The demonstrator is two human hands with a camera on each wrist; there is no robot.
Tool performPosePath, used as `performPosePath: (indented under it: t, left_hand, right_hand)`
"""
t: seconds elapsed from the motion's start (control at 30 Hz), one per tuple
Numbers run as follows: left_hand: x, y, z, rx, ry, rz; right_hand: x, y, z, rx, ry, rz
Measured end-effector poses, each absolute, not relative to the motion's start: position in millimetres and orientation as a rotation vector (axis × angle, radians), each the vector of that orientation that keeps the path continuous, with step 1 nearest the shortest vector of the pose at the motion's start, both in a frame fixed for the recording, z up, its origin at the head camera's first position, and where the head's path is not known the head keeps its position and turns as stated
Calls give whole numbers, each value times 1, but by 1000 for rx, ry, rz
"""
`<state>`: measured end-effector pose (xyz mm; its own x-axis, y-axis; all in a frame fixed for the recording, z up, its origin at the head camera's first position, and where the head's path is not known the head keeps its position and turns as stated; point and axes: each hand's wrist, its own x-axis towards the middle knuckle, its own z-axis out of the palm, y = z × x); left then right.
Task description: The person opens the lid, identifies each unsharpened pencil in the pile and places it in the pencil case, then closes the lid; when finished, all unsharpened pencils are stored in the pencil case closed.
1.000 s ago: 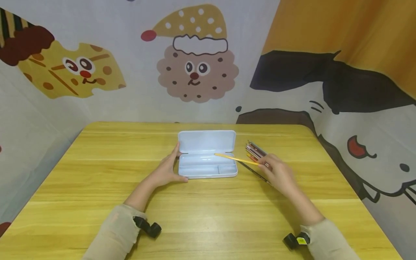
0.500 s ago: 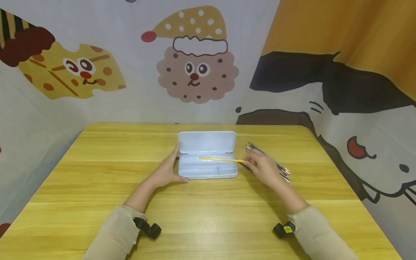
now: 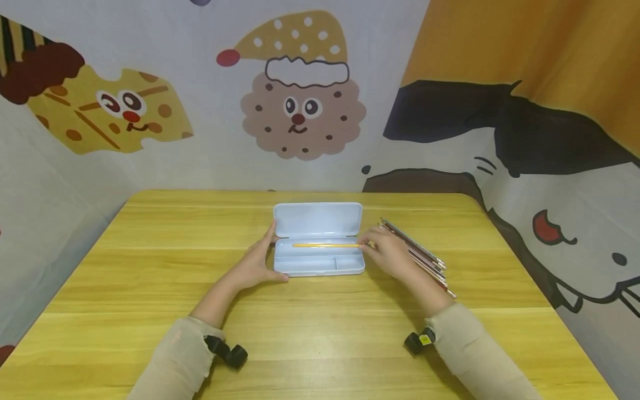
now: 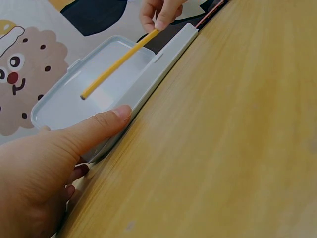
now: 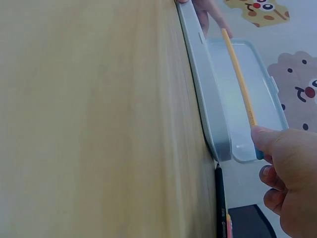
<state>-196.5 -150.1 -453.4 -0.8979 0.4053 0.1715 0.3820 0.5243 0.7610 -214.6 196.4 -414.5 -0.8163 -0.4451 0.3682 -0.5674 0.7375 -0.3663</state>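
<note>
An open pale blue pencil case (image 3: 320, 261) lies in the middle of the wooden table (image 3: 150, 278), lid (image 3: 318, 219) tipped back. My left hand (image 3: 257, 261) rests against its left end, thumb (image 4: 106, 125) along the front wall (image 4: 163, 62), fingers straight. My right hand (image 3: 387, 256) pinches one end of a yellow pencil (image 3: 325, 245), which lies level over the case's rear tray. The left wrist view shows the yellow pencil (image 4: 119, 62) above the case, and the right wrist view shows the yellow pencil (image 5: 238, 79) running from my fingertips (image 5: 265, 141) along the case (image 5: 210, 99).
A bundle of several coloured pencils (image 3: 415, 254) lies on the table right of the case, partly behind my right hand. Cartoon-printed fabric walls (image 3: 300, 100) close in the table at the back and both sides.
My right hand has carried the yellow pencil leftward from the pencil pile to over the case and turned it level. The left hand and the case have stayed put.
</note>
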Motion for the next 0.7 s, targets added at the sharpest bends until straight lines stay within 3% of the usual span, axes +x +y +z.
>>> performPosePath:
  t: [0.7]
  left_hand:
    - [-198, -151, -457, 727, 2722, 1353]
  right_hand:
    - [-233, 168, -431, 836, -2762, 719]
